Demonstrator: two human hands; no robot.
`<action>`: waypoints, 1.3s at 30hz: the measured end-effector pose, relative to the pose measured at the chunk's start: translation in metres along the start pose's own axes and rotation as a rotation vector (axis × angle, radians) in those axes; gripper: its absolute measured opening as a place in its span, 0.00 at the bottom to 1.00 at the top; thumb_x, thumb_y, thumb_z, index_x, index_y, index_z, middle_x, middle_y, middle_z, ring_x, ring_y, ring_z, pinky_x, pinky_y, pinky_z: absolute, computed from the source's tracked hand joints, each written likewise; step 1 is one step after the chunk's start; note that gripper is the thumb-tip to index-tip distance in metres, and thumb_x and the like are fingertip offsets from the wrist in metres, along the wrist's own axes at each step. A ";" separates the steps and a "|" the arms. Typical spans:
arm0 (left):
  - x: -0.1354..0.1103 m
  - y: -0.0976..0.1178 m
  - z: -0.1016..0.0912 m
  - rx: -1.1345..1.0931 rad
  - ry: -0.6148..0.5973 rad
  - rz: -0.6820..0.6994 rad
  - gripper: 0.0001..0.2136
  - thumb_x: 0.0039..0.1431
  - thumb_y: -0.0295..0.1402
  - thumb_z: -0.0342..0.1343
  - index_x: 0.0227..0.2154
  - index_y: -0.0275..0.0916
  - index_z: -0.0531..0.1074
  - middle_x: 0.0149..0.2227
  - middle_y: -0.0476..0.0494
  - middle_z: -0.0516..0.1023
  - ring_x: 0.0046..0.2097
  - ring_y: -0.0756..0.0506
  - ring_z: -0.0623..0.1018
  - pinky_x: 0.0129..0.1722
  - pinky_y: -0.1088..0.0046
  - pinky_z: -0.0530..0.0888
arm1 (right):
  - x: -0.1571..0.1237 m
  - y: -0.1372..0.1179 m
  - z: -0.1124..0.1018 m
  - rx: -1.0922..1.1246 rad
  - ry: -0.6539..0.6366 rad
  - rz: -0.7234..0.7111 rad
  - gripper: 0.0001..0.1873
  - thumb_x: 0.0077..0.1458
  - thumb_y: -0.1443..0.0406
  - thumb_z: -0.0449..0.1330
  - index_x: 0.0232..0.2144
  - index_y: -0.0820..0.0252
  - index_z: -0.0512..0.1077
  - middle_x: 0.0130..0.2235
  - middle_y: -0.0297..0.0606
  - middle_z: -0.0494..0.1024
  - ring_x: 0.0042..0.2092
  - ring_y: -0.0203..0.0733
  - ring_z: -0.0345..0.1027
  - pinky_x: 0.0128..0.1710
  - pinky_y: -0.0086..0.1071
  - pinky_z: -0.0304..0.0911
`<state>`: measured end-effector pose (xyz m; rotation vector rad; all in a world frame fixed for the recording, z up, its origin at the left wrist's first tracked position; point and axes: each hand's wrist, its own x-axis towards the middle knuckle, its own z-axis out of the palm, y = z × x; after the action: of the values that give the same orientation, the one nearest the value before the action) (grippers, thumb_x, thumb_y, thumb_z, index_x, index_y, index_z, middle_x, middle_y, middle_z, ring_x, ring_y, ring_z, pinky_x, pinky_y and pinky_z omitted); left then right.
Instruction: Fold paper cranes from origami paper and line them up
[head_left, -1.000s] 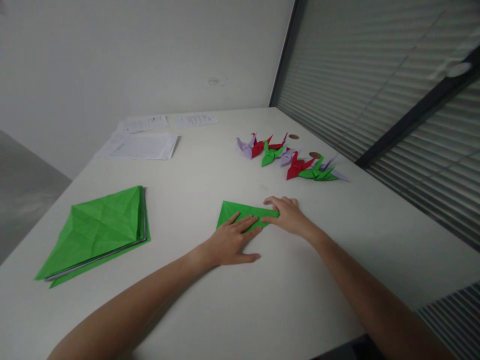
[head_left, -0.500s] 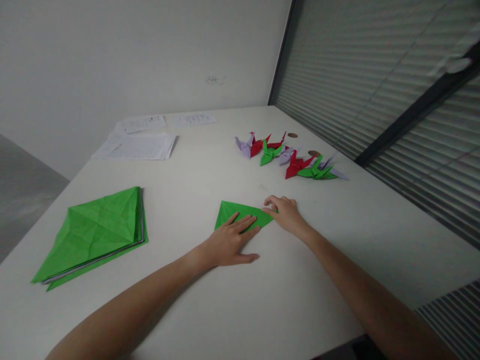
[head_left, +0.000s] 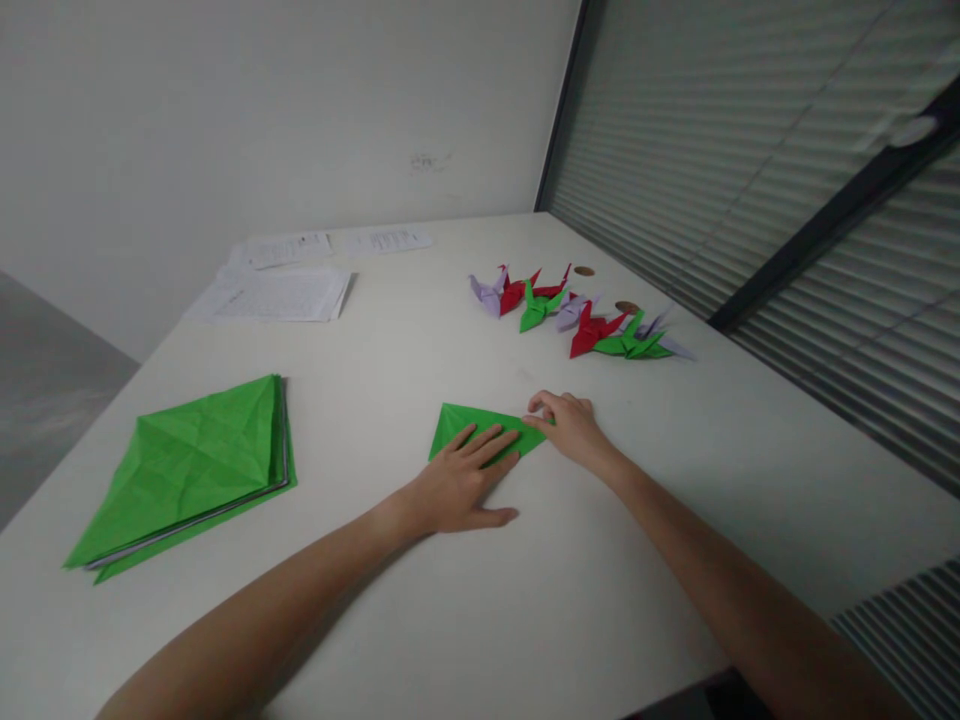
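Observation:
A small folded piece of green origami paper [head_left: 459, 418] lies on the white table in front of me, narrowing to a point on its right. My left hand [head_left: 469, 480] rests flat over its middle, fingers spread and thumb on the table. At the pointed right end, my right hand [head_left: 571, 425] pinches the paper between thumb and curled index finger. Part of the folded sheet is hidden under my left fingers.
To the left sits a stack of creased green paper [head_left: 202, 440] with a grey layer inside. Several red, green and purple paper cranes [head_left: 589, 330] stand at the back right, near the window blinds [head_left: 712, 150]. Printed sheets [head_left: 285, 293] lie at the back left.

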<state>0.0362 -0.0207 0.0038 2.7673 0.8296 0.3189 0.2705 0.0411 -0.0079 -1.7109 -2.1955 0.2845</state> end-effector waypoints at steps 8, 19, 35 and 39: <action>0.002 -0.001 -0.001 -0.001 -0.046 0.058 0.34 0.62 0.52 0.46 0.65 0.35 0.52 0.67 0.32 0.53 0.67 0.36 0.57 0.66 0.49 0.48 | 0.000 -0.004 -0.001 0.008 -0.005 0.009 0.06 0.56 0.59 0.61 0.33 0.55 0.72 0.28 0.34 0.75 0.36 0.44 0.67 0.40 0.36 0.49; 0.003 -0.002 -0.001 -0.015 -0.017 0.054 0.34 0.59 0.50 0.51 0.63 0.36 0.55 0.66 0.32 0.56 0.66 0.36 0.59 0.65 0.48 0.50 | -0.001 0.004 -0.014 0.040 -0.151 -0.096 0.24 0.45 0.52 0.68 0.44 0.51 0.72 0.31 0.34 0.73 0.39 0.47 0.66 0.44 0.40 0.52; 0.001 -0.002 0.001 -0.025 -0.008 0.031 0.33 0.58 0.49 0.53 0.62 0.37 0.57 0.66 0.32 0.56 0.66 0.37 0.59 0.65 0.49 0.51 | 0.012 0.053 -0.025 -0.089 -0.056 0.058 0.27 0.41 0.49 0.68 0.44 0.49 0.73 0.38 0.42 0.72 0.44 0.57 0.62 0.45 0.48 0.56; 0.001 -0.002 0.001 -0.027 0.004 0.037 0.34 0.58 0.49 0.53 0.63 0.37 0.57 0.66 0.32 0.56 0.66 0.37 0.59 0.65 0.49 0.51 | 0.013 0.069 -0.029 0.026 0.000 0.035 0.21 0.45 0.50 0.66 0.40 0.51 0.74 0.35 0.40 0.74 0.41 0.53 0.65 0.44 0.47 0.58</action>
<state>0.0361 -0.0189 0.0026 2.7602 0.7704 0.3398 0.3408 0.0700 -0.0040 -1.7366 -2.1540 0.3205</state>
